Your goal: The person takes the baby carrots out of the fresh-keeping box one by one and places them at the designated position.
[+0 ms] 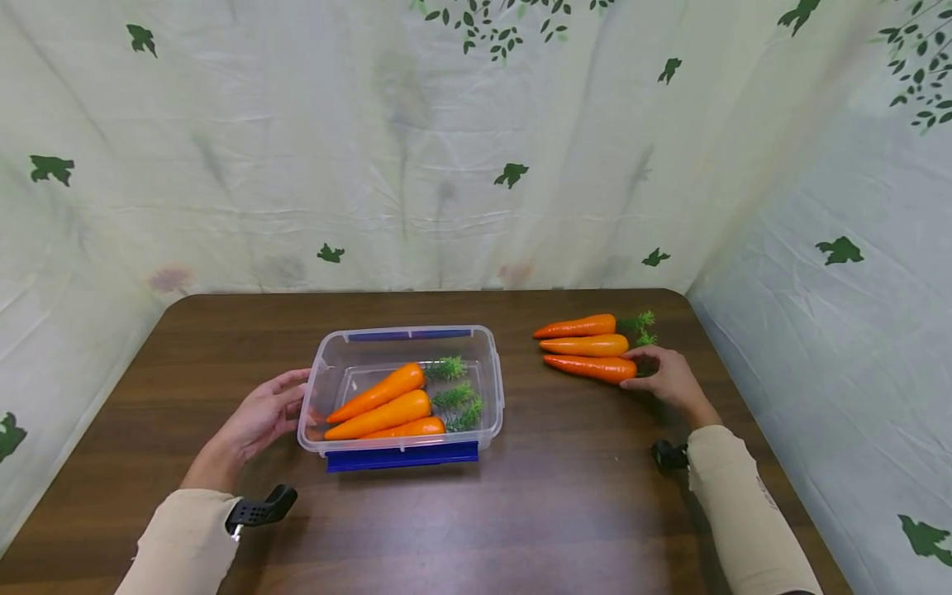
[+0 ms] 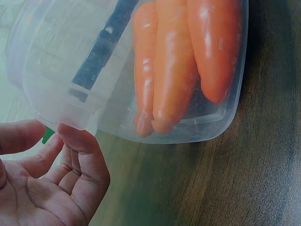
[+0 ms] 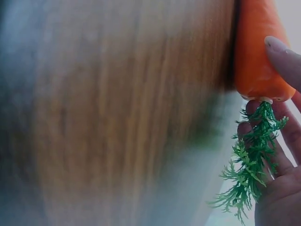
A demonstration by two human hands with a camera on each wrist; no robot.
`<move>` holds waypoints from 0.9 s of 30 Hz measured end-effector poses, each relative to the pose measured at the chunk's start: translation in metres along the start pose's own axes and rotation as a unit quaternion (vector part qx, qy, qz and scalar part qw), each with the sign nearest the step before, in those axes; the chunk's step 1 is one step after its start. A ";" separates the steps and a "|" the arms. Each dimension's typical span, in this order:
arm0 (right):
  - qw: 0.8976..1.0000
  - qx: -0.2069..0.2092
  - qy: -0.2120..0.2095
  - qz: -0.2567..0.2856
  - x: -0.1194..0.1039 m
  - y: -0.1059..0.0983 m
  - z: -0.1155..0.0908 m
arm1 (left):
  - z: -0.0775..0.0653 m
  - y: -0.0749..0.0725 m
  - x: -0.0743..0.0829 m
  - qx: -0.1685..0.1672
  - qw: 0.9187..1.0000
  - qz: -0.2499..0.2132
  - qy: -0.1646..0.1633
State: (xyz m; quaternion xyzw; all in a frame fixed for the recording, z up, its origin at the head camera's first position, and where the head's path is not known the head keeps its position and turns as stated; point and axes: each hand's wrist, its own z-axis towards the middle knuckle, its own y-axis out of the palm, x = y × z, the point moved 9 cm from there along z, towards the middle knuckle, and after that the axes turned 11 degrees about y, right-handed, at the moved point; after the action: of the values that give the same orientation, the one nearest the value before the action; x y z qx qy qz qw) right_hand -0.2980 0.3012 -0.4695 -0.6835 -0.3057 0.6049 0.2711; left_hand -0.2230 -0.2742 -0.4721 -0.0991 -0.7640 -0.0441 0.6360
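Note:
On the left, a clear plastic container [image 1: 491, 413] with blue clips holds three orange carrots [image 1: 387, 416] with green tops. My left hand [image 1: 260, 417] is at its left side. In the left wrist view the fingertips [image 2: 77, 136] touch the container's rim, bent loosely, with the carrots showing through the wall. To the right, three more carrots lie side by side on the table. My right hand [image 1: 664, 382] pinches the nearest carrot [image 1: 591, 368] by its thick end. In the right wrist view the thumb [image 3: 284, 59] presses on that carrot, and its green top [image 3: 249, 160] hangs in front of the fingers.
Two carrots [image 1: 583, 345] lie just behind the pinched one, close to it. The brown wooden table [image 1: 535, 512] ends at a pale curtain [image 1: 446, 207] printed with leaves and birds, at the back and right. Each wrist wears a black strap [image 1: 260, 508].

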 end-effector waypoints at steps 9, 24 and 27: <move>1.000 -0.011 -0.004 0.025 -0.007 -0.005 -0.004 | 0.000 -0.001 0.000 -0.002 1.000 -0.013 -0.002; 0.996 -0.057 -0.060 0.026 -0.085 0.004 -0.006 | 0.001 0.001 -0.001 0.000 1.000 -0.014 0.001; 0.993 -0.074 -0.091 0.029 -0.110 0.011 -0.003 | 0.000 0.000 -0.001 0.004 1.000 -0.013 0.000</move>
State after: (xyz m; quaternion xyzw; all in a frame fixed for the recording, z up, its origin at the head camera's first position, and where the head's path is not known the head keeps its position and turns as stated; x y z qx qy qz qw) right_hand -0.3031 0.2117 -0.4050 -0.6525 -0.3531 0.6478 0.1727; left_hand -0.2229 -0.2747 -0.4734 -0.0866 -0.7657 -0.0497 0.6354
